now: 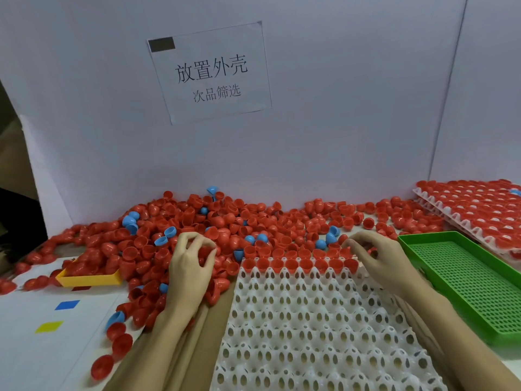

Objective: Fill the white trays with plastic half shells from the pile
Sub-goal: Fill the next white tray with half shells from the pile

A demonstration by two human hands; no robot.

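A: Status? Where's your stock?

B: Pile of red half shells (197, 221) runs from 9 to 1 o'clock across the surface (42, 348), a few blue ones mixed in. White tray (310, 320) sits at 6 o'clock, long axis running 6 to 12; only its far row is filled, shells seated mouth up.

A: Hands?

B: Your left hand (191, 263) is down in the pile at 10 o'clock, fingers curled round a red shell. Your right hand (375, 258) is at the tray's far right corner, fingertips curled in a pinch; can't tell whether it has a shell.

A: Handling?

B: Judging by looks: thin moulded plastic, light, stiff, glossy, so likely slippery. Pinch the rim, thumb inside, finger on the dome. Loose ones lie every way up, some nested; separate them, then turn each mouth up, dome down into a cell.

A: Done trays?

B: Filled ones (473, 207) stacked at 2 o'clock.
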